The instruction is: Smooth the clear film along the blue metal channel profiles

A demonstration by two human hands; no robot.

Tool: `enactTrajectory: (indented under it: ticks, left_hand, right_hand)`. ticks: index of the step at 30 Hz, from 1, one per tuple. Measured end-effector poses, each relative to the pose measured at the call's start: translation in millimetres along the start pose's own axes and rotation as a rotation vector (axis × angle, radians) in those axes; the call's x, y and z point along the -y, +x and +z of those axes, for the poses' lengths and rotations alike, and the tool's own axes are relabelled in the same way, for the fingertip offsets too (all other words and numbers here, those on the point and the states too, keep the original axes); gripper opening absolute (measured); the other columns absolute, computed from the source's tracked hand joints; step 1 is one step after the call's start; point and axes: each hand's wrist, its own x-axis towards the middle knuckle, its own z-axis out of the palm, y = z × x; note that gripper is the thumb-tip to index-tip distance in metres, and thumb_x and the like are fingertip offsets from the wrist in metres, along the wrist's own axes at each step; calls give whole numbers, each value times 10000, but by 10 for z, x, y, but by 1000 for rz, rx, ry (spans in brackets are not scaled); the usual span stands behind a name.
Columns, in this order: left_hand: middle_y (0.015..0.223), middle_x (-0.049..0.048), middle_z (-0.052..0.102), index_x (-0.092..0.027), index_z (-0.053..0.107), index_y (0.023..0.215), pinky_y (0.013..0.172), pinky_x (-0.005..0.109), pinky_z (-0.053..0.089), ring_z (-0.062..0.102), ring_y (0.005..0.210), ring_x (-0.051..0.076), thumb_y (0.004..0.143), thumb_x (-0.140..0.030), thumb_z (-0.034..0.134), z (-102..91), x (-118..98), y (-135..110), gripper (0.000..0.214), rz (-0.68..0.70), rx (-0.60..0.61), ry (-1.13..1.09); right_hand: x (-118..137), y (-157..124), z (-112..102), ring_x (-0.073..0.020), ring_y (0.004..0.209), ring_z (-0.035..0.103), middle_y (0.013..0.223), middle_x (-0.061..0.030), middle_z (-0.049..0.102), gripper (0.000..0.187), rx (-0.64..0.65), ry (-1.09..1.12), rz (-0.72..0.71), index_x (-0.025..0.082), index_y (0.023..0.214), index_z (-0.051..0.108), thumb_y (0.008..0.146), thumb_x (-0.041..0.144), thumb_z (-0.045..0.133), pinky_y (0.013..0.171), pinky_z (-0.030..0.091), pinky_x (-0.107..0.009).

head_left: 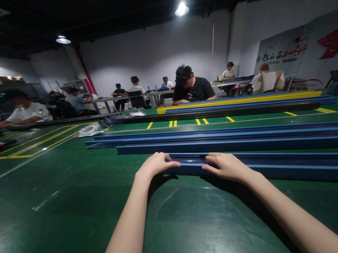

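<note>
A long blue channel profile (pixel 292 165) lies on the green table, running from the middle out past the right edge of the view. My left hand (pixel 158 163) is closed around its left end, thumb on the near wall and fingers over the far side. A short way to the right, my right hand (pixel 225 164) grips the same profile, thumb against the near wall, fingers curled at the channel. The profile's open groove faces up between my hands. Just behind it lie a second blue profile (pixel 243 145) and a third blue profile (pixel 215 133), roughly parallel.
Farther back lie a black profile (pixel 218 113) and a yellow profile (pixel 242 101). A coil in clear plastic (pixel 89 130) sits left of them. Yellow lines mark the green table (pixel 67 178). A person in black (pixel 193 88) sits opposite; other people work behind.
</note>
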Motion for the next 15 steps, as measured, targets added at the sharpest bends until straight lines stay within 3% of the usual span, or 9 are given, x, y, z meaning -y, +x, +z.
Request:
enactTrajectory:
  ticks: [5,7,11,15]
  left_hand:
    - [734,10,633,-194,615,729,576,219,350,558,693,138,812,-524,367,49,-272,4,421,160,-325,114]
    - [748,10,621,-185,600,731,613,220,368,550,709,127,853,-434,348,109,-388,26,376,260,-390,154]
    - [921,22,609,-186,596,858,781,241,387,533,888,141,847,-337,409,284,-595,112,240,435,-399,232]
    - [996,40,591,-182,564,1002,796,278,402,532,934,165,850,-353,396,444,-834,228,283,427,-365,309]
  right_hand:
    - [-133,-58,-110,-136,837,532,879,-28,597,342,-162,7,122,210,805,586,873,394,306,631,345,-212]
    - [-207,-100,-125,-143,852,529,881,-30,601,319,-196,-30,170,208,822,583,870,377,317,656,351,-221]
    - [-378,-229,-101,-163,870,529,889,-50,609,310,-158,-103,237,196,876,574,858,395,337,689,354,-238]
    - [-496,-355,-49,-165,830,550,852,-52,620,340,-95,-137,349,194,862,570,869,399,299,660,347,-242]
